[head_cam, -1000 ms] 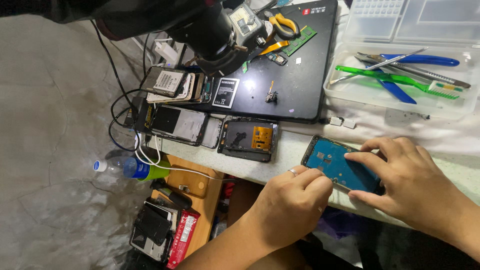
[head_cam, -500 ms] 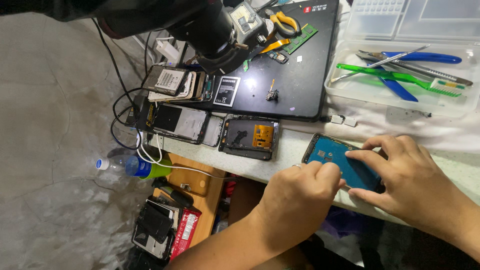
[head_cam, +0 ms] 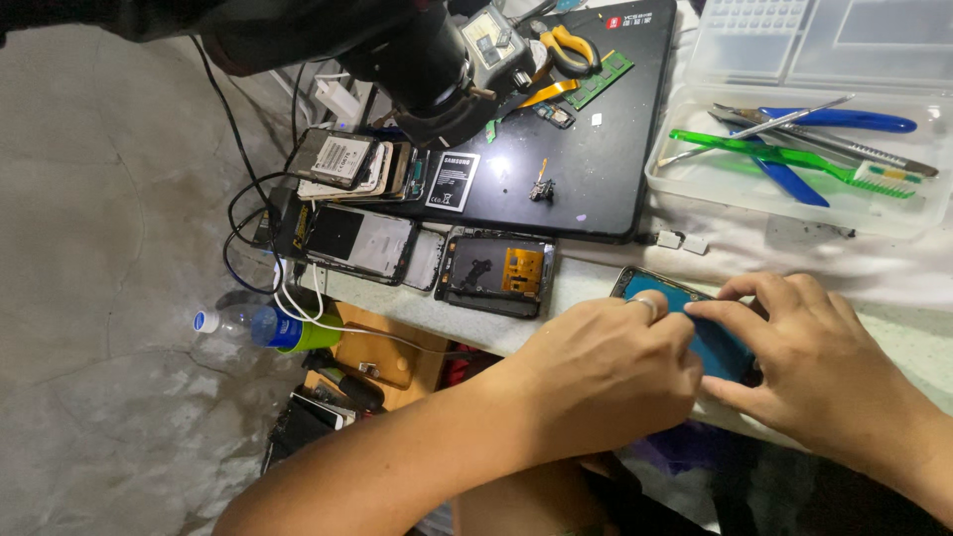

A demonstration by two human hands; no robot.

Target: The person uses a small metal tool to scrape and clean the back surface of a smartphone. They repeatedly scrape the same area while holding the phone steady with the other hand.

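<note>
**Both hands on a blue phone at the near edge of the bench**

The phone (head_cam: 723,347) lies flat on the pale bench top at about 4 o'clock in the view, close to the near edge, with its blue face up. The left hand (head_cam: 606,372) comes in from 7 o'clock. Its fingers are curled down over the phone's left end, and a ring shows on one of them. The fingertips are closed on the phone, though what they pinch underneath is hidden. The right hand (head_cam: 824,372) comes in from 4 o'clock. Its index finger is laid across the blue face and its thumb is at the near edge, so it clamps the phone down.

The step in hand looks like work along the phone's left end, either pressing or prising. The right hand acts as the brace while the left does the fine work. No tool shows in either hand. A further move there would call for a steady brace and light, even pressure at the seam, since the phone sits close to the bench edge.

At 10 o'clock from the phone lies an opened phone shell (head_cam: 496,270) with an orange part inside. Further along is a second phone (head_cam: 357,241) on its face. A black laptop (head_cam: 596,149) at 12 o'clock carries small loose parts. At 1 o'clock a clear tray (head_cam: 685,184) holds a green tool (head_cam: 784,154) and blue-handled tools. A bottle (head_cam: 253,326) lies on the floor at 9 o'clock.
</note>
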